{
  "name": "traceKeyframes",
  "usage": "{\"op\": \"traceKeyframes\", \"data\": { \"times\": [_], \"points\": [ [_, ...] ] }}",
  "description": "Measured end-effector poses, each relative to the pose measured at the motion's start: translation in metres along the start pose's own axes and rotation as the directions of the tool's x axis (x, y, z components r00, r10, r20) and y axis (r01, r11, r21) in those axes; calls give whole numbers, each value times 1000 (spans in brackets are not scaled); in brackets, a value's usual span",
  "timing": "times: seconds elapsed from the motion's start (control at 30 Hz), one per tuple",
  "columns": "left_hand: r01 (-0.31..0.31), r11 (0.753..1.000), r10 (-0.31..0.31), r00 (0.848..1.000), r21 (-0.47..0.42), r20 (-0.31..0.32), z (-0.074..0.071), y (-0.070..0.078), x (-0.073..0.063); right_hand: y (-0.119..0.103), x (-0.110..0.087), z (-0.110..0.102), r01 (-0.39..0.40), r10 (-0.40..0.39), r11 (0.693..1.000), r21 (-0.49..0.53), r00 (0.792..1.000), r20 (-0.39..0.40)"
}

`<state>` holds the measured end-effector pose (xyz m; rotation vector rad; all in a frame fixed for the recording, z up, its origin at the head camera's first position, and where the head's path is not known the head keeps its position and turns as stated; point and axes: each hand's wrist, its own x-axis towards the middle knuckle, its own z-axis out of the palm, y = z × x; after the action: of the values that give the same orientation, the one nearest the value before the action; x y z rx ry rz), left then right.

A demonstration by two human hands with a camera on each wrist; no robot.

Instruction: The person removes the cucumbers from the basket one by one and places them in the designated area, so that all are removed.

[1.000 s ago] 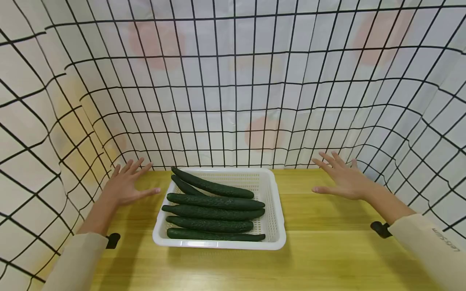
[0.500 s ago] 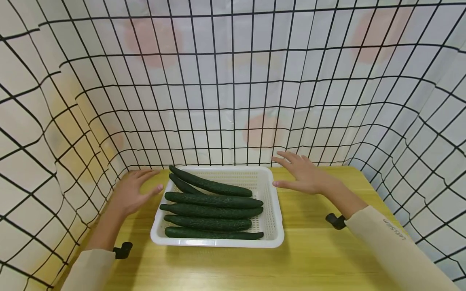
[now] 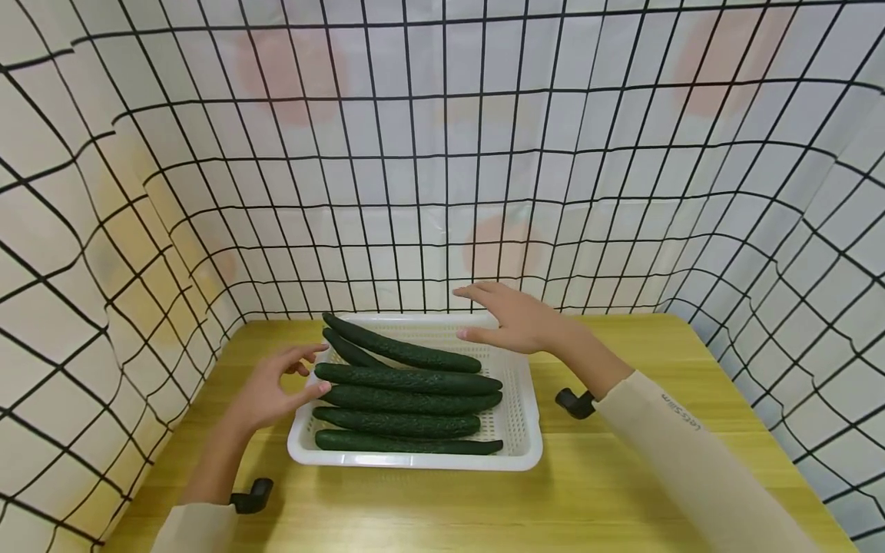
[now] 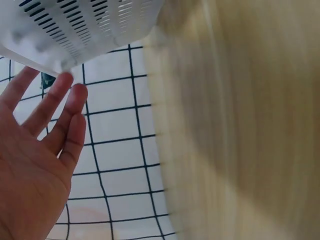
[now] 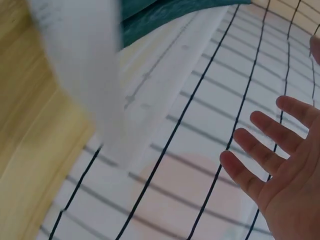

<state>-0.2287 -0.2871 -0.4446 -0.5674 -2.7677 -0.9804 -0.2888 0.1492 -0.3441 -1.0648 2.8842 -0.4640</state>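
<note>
Several dark green cucumbers [image 3: 408, 379] lie side by side, roughly lengthwise, in a white plastic basket [image 3: 415, 460] with perforated walls. My left hand [image 3: 273, 390] is at the basket's left rim, thumb and fingers spread around the left ends of the middle cucumbers. Whether it touches them I cannot tell. In the left wrist view its loosely bent fingers are close to the basket wall [image 4: 95, 30]. My right hand [image 3: 518, 319] hovers over the back right part of the basket, fingers extended and holding nothing. The right wrist view has it apart from the basket and a cucumber [image 5: 170, 17].
The basket stands on a yellowish wooden table [image 3: 429, 507]. A black wire grid [image 3: 445, 161] over pale sheeting rises behind and on both sides. Dark wrist-worn pieces stick out beneath the left sleeve [image 3: 197, 530] and the right sleeve [image 3: 664, 430].
My right hand has swept left from beside the basket to above its back right corner. My left hand has moved right to the cucumber ends, its fingers bending. Basket and cucumbers stay put.
</note>
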Motion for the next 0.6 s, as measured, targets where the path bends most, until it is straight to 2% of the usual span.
{"op": "traceKeyframes", "data": {
  "times": [0.17,0.37,0.5,0.6],
  "points": [
    [-18,1000,19,999,-24,42,6,-6,-5,-14,21,8,19,-20,998,61,999,26],
    [-39,991,51,995,-130,87,12,-13,-11,-18,45,28,41,-49,989,143,997,55],
    [-61,974,84,992,-220,96,15,-14,-11,-18,55,42,41,-56,982,186,995,77],
    [-59,946,100,988,-318,113,18,-14,-10,-16,60,54,23,-44,978,208,994,97]
  ]
}}
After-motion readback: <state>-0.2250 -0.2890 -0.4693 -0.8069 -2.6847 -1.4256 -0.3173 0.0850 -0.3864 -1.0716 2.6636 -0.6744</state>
